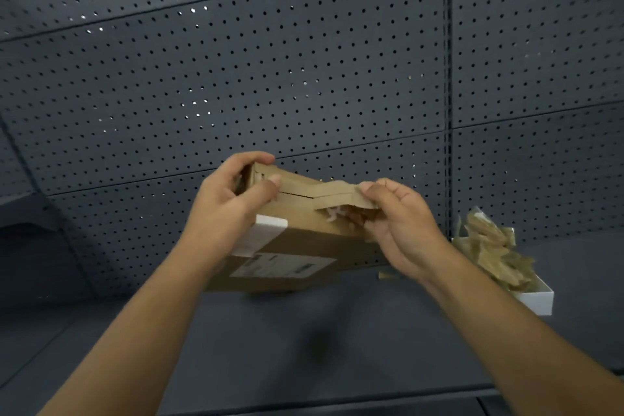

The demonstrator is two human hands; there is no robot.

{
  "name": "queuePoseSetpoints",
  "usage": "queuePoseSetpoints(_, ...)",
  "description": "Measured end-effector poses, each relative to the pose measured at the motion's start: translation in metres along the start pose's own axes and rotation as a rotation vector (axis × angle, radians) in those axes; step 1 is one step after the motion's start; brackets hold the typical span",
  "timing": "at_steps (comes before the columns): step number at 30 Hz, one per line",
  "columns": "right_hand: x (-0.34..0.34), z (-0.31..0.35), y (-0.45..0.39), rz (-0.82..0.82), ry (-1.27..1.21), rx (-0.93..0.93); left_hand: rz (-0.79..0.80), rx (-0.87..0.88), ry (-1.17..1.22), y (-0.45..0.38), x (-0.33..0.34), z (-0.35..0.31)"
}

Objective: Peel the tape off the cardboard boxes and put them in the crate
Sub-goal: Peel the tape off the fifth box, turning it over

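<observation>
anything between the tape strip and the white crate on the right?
Nothing visible. The right hand pinches the tape half-peeled off the box, which the left hand grips. Only open shelf lies before the crate, already piled with strips.

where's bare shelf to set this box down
Free: the dark grey shelf in front of the brown cardboard box, between both forearms, and its left stretch. Crowded: the right, where the white tray heaped with brown tape scraps sits.

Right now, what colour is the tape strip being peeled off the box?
Brown, like the cardboard; the tape strip shows in the head view.
</observation>
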State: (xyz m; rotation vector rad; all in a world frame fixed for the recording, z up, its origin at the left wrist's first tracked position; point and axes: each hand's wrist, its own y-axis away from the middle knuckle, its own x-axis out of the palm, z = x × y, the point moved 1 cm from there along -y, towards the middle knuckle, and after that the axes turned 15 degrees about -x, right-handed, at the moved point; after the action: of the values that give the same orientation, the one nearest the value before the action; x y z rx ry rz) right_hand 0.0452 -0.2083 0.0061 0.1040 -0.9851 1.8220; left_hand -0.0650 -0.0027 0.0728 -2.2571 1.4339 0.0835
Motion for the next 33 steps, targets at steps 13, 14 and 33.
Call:
queuePoseSetpoints(13, 0.087, 0.018, -0.030, 0.209, 0.045, 0.096, -0.001, 0.215, -1.186, -0.026, -0.016, 0.007)
queuePoseSetpoints(14, 0.091, 0.020, -0.033, 0.236, 0.067, 0.081, 0.116, 0.188, -1.210, -0.026, -0.009, 0.005)
queuePoseSetpoints(33, 0.043, 0.037, -0.040, -0.006, 0.295, -0.092, 0.042, 0.267, -1.322, -0.039, -0.030, 0.039)
